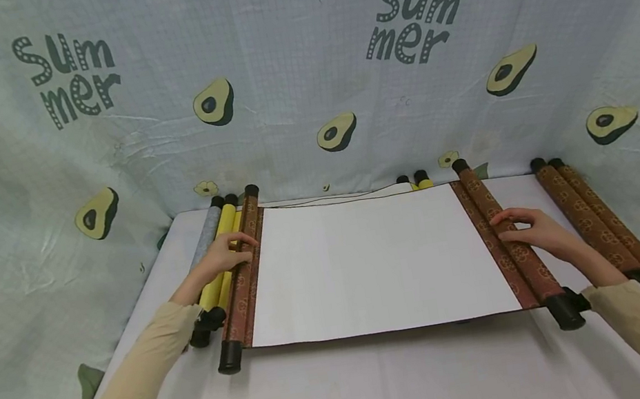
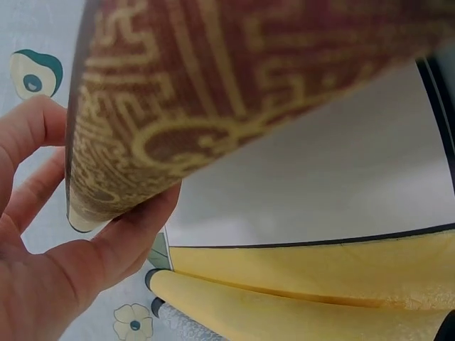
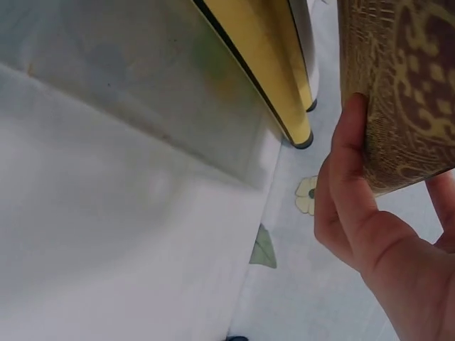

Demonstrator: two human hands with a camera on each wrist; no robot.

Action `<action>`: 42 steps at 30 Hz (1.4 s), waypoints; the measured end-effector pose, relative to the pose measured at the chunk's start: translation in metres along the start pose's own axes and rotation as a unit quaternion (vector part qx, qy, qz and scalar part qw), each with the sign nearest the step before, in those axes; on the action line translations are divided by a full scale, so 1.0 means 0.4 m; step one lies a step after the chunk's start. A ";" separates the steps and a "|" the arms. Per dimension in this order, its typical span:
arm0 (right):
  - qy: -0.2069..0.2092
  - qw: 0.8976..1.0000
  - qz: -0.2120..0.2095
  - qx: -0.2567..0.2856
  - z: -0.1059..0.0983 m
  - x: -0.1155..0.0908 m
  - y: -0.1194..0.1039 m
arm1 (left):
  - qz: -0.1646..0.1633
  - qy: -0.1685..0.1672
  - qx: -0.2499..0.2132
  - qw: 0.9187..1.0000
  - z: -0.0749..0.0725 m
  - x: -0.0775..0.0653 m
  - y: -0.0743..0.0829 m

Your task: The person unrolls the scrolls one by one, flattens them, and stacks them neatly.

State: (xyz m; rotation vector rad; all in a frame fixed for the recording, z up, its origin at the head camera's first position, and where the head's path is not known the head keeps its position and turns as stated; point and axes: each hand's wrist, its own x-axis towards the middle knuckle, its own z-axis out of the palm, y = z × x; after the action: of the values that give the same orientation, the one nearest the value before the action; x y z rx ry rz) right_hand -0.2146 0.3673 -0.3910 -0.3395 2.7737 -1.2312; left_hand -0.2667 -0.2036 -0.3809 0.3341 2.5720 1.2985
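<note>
A scroll with a blank white sheet (image 1: 374, 261) hangs unrolled between both hands, its patterned red-brown ends tipped with black knobs. My left hand (image 1: 228, 252) grips the left roller (image 1: 239, 299); in the left wrist view, the thumb (image 2: 135, 234) lies on one side of the patterned roll (image 2: 163, 114) and fingers on the other. My right hand (image 1: 530, 236) holds the right roller (image 1: 515, 242) the same way, and the right wrist view shows fingers round the patterned end (image 3: 405, 92). The scroll's near edge stands above the table, with a shadow beneath.
Yellow rollers (image 1: 211, 292) and a grey roller (image 1: 206, 235) lie at the left, partly behind the held scroll. Yellow roller ends (image 1: 422, 180) show behind it. Two rolled brown scrolls (image 1: 590, 219) lie at the right. A printed avocado cloth (image 1: 263, 41) surrounds the white table (image 1: 351, 397).
</note>
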 end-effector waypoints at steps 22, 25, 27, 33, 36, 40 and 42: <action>-0.008 1.000 0.012 -0.010 -0.002 0.004 -0.011 | -0.009 -0.003 -0.003 1.000 -0.012 -0.008 -0.005; -0.013 1.000 0.018 -0.003 -0.006 0.006 -0.008 | -0.004 -0.004 -0.009 1.000 -0.018 -0.006 -0.011; -0.018 1.000 0.022 0.001 -0.010 0.006 -0.008 | 0.004 -0.005 -0.011 1.000 -0.022 -0.005 -0.016; -0.026 0.999 0.031 0.015 -0.017 0.003 -0.016 | -0.019 -0.010 -0.017 1.000 -0.036 -0.005 -0.024; -0.027 0.999 0.033 0.018 -0.018 0.003 -0.018 | -0.034 -0.010 -0.021 0.999 -0.041 -0.007 -0.026; -0.026 0.999 0.042 0.014 -0.017 0.001 -0.017 | -0.033 -0.023 -0.035 0.999 -0.044 -0.012 -0.029; -0.023 0.999 0.046 0.013 -0.016 -0.001 -0.016 | -0.027 -0.029 -0.037 0.999 -0.046 -0.015 -0.029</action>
State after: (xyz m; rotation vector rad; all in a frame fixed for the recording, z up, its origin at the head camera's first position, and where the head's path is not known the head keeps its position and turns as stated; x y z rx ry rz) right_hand -0.2143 0.3680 -0.3821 -0.2305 2.6994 -1.2221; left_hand -0.2676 -0.2260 -0.3792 0.2810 2.4604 1.3407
